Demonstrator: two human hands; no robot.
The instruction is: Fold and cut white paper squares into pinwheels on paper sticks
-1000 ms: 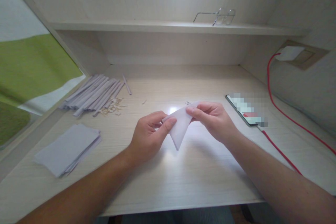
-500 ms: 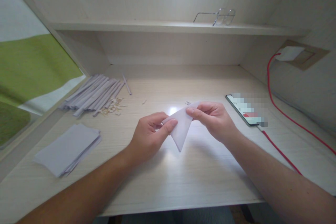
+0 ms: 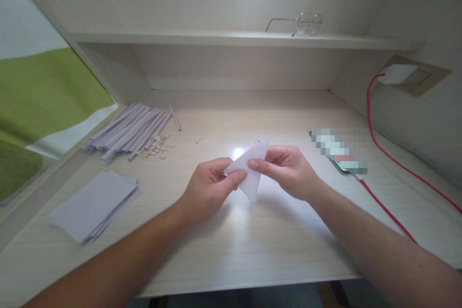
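A white sheet of paper (image 3: 252,173), partly rolled into a pointed cone shape, is held just above the middle of the desk (image 3: 234,245). My left hand (image 3: 209,187) pinches its left edge between thumb and fingers. My right hand (image 3: 288,171) pinches the paper's right side, thumb on top, its fingertips close to those of the left hand. One tip of the paper points up and away, another points down toward the desk.
A bundle of rolled paper sticks (image 3: 130,130) lies at the far left, with small scraps (image 3: 155,148) beside it. A stack of flat sheets (image 3: 92,204) sits at near left. A phone (image 3: 339,151) with red cable (image 3: 386,209) lies right. Glasses (image 3: 299,24) rest on the shelf.
My right hand has slid left and down along the paper, closer to the left hand. The paper's upper tip now stands free above the fingers, and the sheet looks more tightly gathered.
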